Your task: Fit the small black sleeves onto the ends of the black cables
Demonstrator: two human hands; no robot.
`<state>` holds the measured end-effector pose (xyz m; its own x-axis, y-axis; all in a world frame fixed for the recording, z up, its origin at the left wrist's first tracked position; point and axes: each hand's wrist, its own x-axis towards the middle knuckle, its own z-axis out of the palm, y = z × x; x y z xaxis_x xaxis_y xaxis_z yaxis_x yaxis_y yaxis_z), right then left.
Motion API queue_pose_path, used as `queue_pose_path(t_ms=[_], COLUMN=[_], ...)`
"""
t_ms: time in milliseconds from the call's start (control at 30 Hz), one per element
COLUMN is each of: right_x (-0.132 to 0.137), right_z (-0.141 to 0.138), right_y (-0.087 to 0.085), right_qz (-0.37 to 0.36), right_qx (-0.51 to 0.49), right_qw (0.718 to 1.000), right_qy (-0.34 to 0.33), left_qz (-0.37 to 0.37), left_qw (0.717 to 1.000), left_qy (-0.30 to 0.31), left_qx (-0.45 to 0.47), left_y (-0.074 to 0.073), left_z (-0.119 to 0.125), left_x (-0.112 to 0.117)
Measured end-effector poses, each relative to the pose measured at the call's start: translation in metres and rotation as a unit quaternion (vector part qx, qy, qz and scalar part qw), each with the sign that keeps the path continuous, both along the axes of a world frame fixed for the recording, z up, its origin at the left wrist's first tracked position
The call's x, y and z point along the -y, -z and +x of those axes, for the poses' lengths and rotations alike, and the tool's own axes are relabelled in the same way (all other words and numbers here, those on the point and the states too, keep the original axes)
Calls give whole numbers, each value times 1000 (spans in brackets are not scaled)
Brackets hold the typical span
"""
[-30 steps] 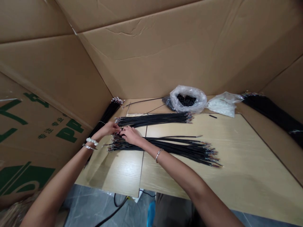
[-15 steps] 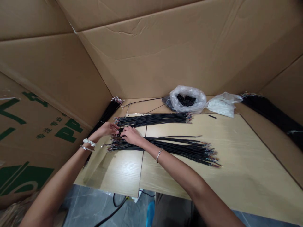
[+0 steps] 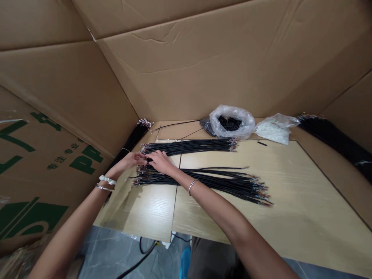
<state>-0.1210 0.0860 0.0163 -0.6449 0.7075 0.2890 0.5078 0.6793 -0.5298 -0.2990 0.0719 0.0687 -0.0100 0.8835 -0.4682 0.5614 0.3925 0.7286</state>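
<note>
Left hand [image 3: 130,159] and right hand [image 3: 160,162] curve narrowly over cable ends; whether either grips, I cannot tell.

Carton walls [image 3: 203,69] surround a wooden board [image 3: 299,205] carrying two cable bundles: a loose bundle [image 3: 209,184] under both hands and a neat bundle [image 3: 188,146] just beyond them. Two more bundles, a left bundle [image 3: 130,141] and a right bundle [image 3: 325,131], lie along the walls. Two plastic bags sit beyond the board's far edge: a black-filled bag [image 3: 231,123] and a white-filled bag [image 3: 274,130]. One scrunchie [image 3: 107,179] and one bangle [image 3: 103,188] circle the left wrist; one bangle [image 3: 191,186] circles the right.

Tall cardboard walls [image 3: 203,66] with green print [image 3: 84,162] surround a pale wood-grain tabletop [image 3: 308,217]; grey tile floor [image 3: 101,252] below.
</note>
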Motion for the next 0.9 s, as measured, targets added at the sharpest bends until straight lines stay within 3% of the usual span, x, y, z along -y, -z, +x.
queue_pose_path(t_ms=[167, 300, 567, 900], right_x=[-5, -6, -5, -3], right_z=[-2, -1, 0, 1], right_y=[-5, -4, -4, -2], right_qz=[-1, -10, -9, -15], right_qx=[17, 4, -3, 16], right_qw=[1000, 1000, 1000, 999], right_qy=[-6, -7, -10, -28], left_qz=[48, 94, 118, 137], left_qw=[997, 995, 992, 991], left_qy=[-22, 4, 23, 1], left_qx=[56, 24, -48, 1], left_y=[-9, 0, 22, 24], left_z=[2, -10, -10, -8], left_x=[25, 35, 30, 31])
